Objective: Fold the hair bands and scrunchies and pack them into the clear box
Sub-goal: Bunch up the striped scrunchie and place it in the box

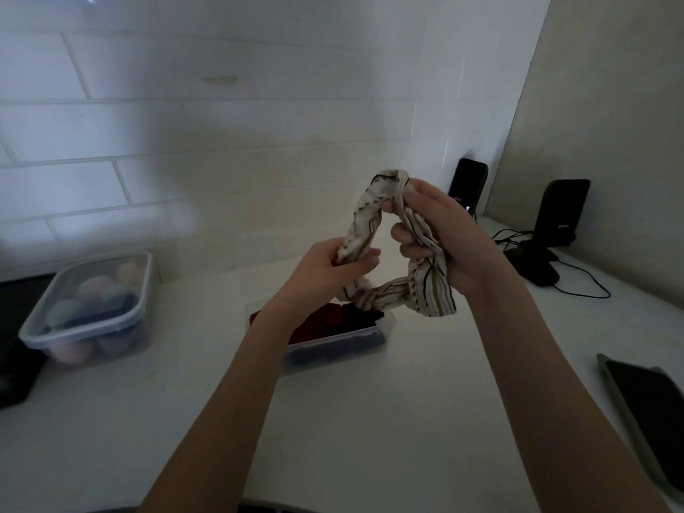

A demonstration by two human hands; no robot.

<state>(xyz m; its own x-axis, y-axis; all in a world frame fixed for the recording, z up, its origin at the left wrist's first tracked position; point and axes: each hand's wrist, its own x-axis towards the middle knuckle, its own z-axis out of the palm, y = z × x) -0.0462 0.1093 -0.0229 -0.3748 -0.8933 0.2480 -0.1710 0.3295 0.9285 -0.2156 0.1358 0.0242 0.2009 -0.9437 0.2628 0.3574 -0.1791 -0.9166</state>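
Note:
Both hands hold a cream hair band with dark stripes (pixel 364 224) up in the air, stretched into a rough triangle with a knot at the bottom. My left hand (pixel 325 270) grips its lower left part. My right hand (pixel 440 235) grips its top and right side, fingers curled round the cloth. Below the band, a small clear box (pixel 385 329) sits on the white counter. Red and dark folded bands (pixel 335 316) lie inside it. My left forearm hides part of the box.
A lidded clear container (pixel 92 309) with pastel round items stands at the left. Two dark speakers (pixel 559 212) with cables stand at the back right by the wall. A dark flat device (pixel 651 401) lies at the right edge. A white tiled wall is behind.

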